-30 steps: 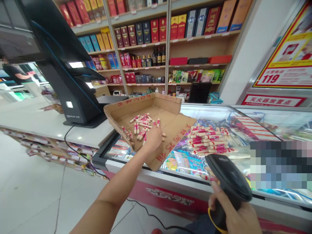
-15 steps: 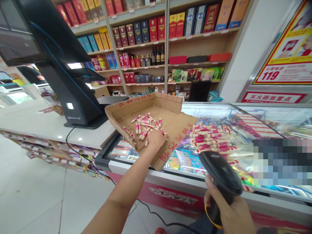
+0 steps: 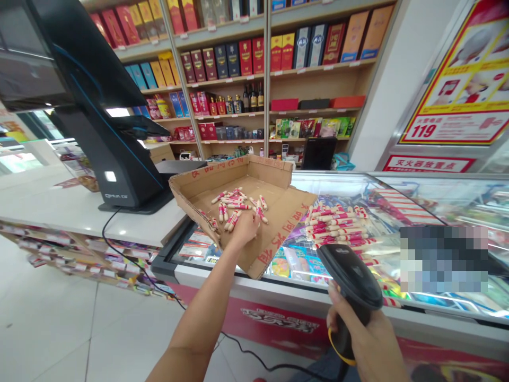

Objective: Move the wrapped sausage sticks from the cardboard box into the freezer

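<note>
My left hand (image 3: 245, 227) reaches into an open cardboard box (image 3: 276, 193) and is closed, its fingertips down among short cream sausage-like sticks (image 3: 235, 200) with pink-red bands. The fingers hide whatever is in them. One banded stick (image 3: 259, 211) lies right against the fingertips. My right hand (image 3: 371, 339) is wrapped around the handle of a black barcode scanner (image 3: 352, 276), whose head points away over the freezer. A yellow loop (image 3: 339, 351) hangs by the handle. Beyond the scanner, a bigger pile of the same banded sticks (image 3: 338, 222) lies on the glass.
The box rests on a glass-topped freezer (image 3: 302, 298) with bagged goods under the glass. At left a checkout terminal (image 3: 119, 175) stands on a white counter (image 3: 51, 196), and a black cable (image 3: 109, 225) runs down from it. Shelves (image 3: 228, 77) of boxed bottles stand behind. A pixelated patch covers the right.
The view has shifted slightly. My left hand has moved a little within the box, and several sticks near its fingertips now show more clearly. My right hand still holds the barcode scanner.
</note>
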The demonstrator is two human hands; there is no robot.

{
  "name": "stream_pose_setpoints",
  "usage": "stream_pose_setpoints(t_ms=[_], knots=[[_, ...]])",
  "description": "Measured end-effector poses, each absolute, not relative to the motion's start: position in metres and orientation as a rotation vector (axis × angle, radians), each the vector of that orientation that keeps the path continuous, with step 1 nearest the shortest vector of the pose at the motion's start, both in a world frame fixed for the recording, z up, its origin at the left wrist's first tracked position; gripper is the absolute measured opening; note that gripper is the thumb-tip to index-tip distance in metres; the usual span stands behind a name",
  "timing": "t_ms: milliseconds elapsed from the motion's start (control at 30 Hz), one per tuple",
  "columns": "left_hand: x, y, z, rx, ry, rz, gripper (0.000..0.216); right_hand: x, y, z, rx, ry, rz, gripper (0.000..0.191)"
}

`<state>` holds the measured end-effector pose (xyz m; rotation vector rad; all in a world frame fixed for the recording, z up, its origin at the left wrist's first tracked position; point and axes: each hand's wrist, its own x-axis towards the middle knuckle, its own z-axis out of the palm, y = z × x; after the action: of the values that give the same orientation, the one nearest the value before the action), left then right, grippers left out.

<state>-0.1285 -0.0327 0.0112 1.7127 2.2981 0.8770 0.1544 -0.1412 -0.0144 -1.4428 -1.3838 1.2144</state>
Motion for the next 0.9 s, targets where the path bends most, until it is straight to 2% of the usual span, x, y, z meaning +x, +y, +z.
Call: stream_pose_setpoints(t_ms=[100, 200, 433, 667, 900], knots=[[-0.124, -0.032, 0.02, 1.766, 2.083, 1.075, 0.029, 0.153, -0.141, -0.014, -1.396, -1.344, 1.212, 0.052], [-0.112, -0.027, 0.028, 1.668, 1.62, 1.293, 0.026, 0.152, -0.14, -0.014, -1.361, -1.301, 1.217, 0.05], [-0.072, 0.003, 0.04, 1.619, 1.075, 1.259, 0.034, 0.15, -0.138, -0.003, -1.277, -1.167, 1.175, 0.044], [-0.04, 0.013, 0.03, 1.583, 0.948, 1.128, 0.047, 0.155, -0.136, 0.002, -1.305, -1.071, 1.151, 0.046], [-0.044, 0.008, 0.006, 1.563, 1.006, 1.005, 0.055, 0.159, -0.135, -0.001, -1.315, -1.046, 1.144, 0.04]])
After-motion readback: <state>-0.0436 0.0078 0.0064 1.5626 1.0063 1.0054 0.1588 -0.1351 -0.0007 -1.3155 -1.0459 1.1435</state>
